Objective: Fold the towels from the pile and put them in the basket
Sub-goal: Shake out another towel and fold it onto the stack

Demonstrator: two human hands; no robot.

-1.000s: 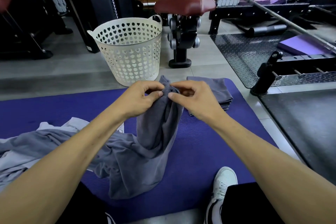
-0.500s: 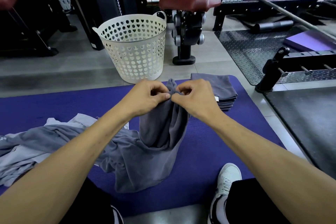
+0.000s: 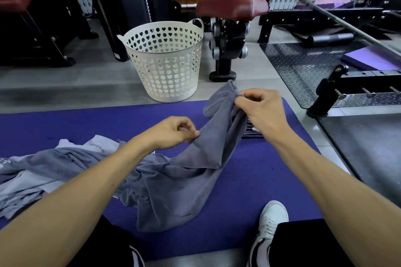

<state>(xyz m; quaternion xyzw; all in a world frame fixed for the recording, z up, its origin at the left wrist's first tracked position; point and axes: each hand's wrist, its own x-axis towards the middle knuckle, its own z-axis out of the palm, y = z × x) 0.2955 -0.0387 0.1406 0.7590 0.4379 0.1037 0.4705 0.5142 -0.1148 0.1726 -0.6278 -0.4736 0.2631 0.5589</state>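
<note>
A grey towel (image 3: 186, 180) is stretched above the purple mat (image 3: 65, 123). My right hand (image 3: 263, 112) pinches its raised top corner. Lower and to the left, my left hand (image 3: 173, 131) pinches the towel's edge. The towel's lower part trails onto the mat between my arms. A pile of grey and pale towels (image 3: 32, 171) lies at the left, partly under my left forearm. Folded grey towels (image 3: 252, 133) sit behind my right hand, mostly hidden. The white basket (image 3: 165, 60) with heart-shaped holes stands on the floor beyond the mat.
A red-padded gym machine (image 3: 230, 28) stands right behind the basket. A black steel rack (image 3: 347, 84) and checker-plate floor lie to the right, with a barbell (image 3: 347, 21) above. My white shoe (image 3: 271, 221) rests on the mat's near edge.
My hands, pinched together at the towel's top before, have drawn apart: the left slid down and left along the edge, the right moved right and kept the corner up.
</note>
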